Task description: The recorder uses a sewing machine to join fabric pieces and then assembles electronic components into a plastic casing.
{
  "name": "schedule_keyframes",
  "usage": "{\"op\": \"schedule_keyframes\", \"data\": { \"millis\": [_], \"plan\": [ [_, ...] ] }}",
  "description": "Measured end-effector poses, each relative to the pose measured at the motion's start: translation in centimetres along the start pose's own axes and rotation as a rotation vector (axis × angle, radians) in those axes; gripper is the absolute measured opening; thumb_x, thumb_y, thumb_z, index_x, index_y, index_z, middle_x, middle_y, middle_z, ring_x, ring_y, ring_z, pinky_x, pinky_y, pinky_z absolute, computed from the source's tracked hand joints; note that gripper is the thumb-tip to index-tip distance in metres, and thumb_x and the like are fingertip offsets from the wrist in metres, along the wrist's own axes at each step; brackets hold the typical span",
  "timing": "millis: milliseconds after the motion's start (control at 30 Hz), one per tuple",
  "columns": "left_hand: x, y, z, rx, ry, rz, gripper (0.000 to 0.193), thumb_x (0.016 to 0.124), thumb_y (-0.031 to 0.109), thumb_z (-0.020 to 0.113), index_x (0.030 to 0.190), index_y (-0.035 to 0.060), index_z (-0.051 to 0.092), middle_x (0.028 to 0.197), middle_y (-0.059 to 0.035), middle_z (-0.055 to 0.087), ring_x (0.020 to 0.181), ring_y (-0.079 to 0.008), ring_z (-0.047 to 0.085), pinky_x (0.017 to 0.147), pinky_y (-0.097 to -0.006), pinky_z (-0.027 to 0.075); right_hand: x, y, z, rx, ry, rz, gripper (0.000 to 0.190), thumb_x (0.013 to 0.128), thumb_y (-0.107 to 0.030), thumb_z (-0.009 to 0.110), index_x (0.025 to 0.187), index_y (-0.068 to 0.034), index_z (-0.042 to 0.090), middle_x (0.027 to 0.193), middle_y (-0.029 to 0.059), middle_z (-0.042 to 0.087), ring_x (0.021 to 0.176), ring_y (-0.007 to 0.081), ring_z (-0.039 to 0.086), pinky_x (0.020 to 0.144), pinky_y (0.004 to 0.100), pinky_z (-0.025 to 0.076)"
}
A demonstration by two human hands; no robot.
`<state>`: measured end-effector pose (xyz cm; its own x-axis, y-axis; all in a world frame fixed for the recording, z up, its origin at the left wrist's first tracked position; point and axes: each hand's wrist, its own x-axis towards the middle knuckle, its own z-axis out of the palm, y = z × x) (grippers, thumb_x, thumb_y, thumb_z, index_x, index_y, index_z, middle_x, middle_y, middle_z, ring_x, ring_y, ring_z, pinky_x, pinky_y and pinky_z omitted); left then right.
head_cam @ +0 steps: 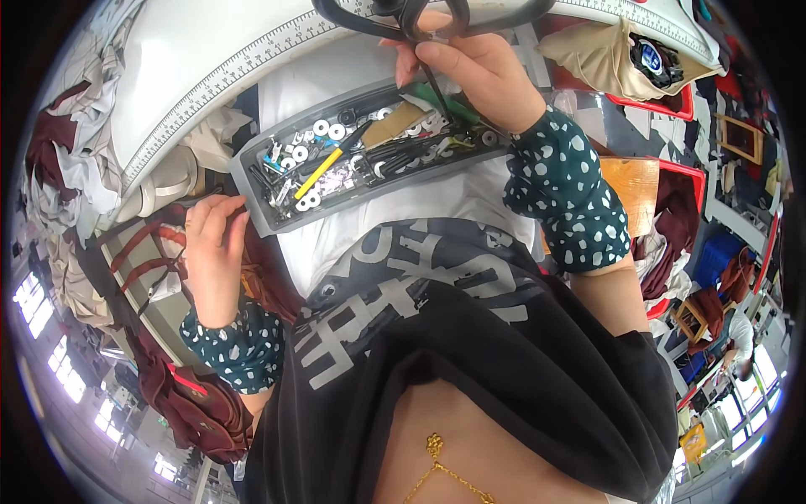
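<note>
A grey plastic tray (271,222) rests tilted over white cloth on my lap, holding small sewing-machine parts and white bobbin-like rings (321,128). Across the parts lie a yellow-handled tool (318,174) and a piece of brown card (391,126). My right hand (482,72) is above the tray's far right part, its fingers closed around a black tool with large looped handles (412,19), apparently scissors. A thin dark shaft runs down from the fingers into the tray. At the tray's left end is my left hand (215,252), fingers loosely bent, holding nothing; whether its fingertips touch the rim is unclear.
A white table with a printed ruler edge (252,57) curves ahead. Red crates (683,104) and a wooden board (630,195) stand at right. Maroon garments (195,409) hang at left beside piled pale fabric (75,277). A person (740,340) is far off at right.
</note>
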<state>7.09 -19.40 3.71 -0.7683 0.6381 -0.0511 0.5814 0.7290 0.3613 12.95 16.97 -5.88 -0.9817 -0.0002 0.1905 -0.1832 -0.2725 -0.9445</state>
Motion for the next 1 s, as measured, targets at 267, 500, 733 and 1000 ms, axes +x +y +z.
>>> {"op": "schedule_keyframes", "data": {
  "millis": [267, 500, 733, 1000],
  "plan": [
    [0.5, 0.1, 0.5, -0.029, -0.012, -0.013, 0.02, 0.087, -0.001, 0.071, 0.107, 0.0018, 0.069, 0.114, -0.0118, 0.066, 0.108, -0.0303, 0.061, 0.095, -0.0382, 0.048, 0.3, -1.2, -0.1, 0.002, -0.055, -0.048, 0.028, 0.108, -0.008, 0.05, 0.13, 0.007, 0.061, 0.102, 0.0092, 0.07, 0.096, 0.0158, 0.066, 0.092, 0.0302, 0.053],
    [0.3, -0.6, 0.7, 0.004, 0.048, 0.046, 0.025, 0.08, -0.001, 0.074, 0.105, 0.0035, 0.071, 0.13, -0.0137, 0.063, 0.125, -0.0358, 0.056, 0.105, -0.0433, 0.046, -0.4, -2.7, -0.2, -0.235, -0.021, 0.1, 0.034, 0.106, -0.009, 0.044, 0.132, 0.011, 0.055, 0.104, 0.0101, 0.067, 0.104, 0.0186, 0.062, 0.099, 0.0341, 0.044],
    [0.3, -0.9, 1.8, -0.012, -0.053, 0.086, 0.034, 0.077, 0.01, 0.082, 0.108, 0.008, 0.069, 0.147, -0.0166, 0.052, 0.142, -0.0423, 0.042, 0.114, -0.0516, 0.037, -0.3, -2.0, 0.0, -0.134, -0.045, 0.081, 0.036, 0.107, -0.01, 0.044, 0.134, 0.011, 0.055, 0.107, 0.0084, 0.062, 0.103, 0.0192, 0.06, 0.098, 0.0334, 0.043],
    [0.7, 0.6, 4.1, 0.077, -0.06, 0.063, 0.027, 0.074, 0.012, 0.085, 0.093, 0.0071, 0.067, 0.162, -0.0179, 0.035, 0.15, -0.0409, 0.031, 0.12, -0.0537, 0.027, -0.3, -1.7, 0.0, -0.095, -0.03, 0.066, 0.037, 0.109, -0.015, 0.046, 0.134, 0.011, 0.054, 0.105, 0.0091, 0.061, 0.101, 0.0199, 0.059, 0.097, 0.0336, 0.043]
  ]
}}
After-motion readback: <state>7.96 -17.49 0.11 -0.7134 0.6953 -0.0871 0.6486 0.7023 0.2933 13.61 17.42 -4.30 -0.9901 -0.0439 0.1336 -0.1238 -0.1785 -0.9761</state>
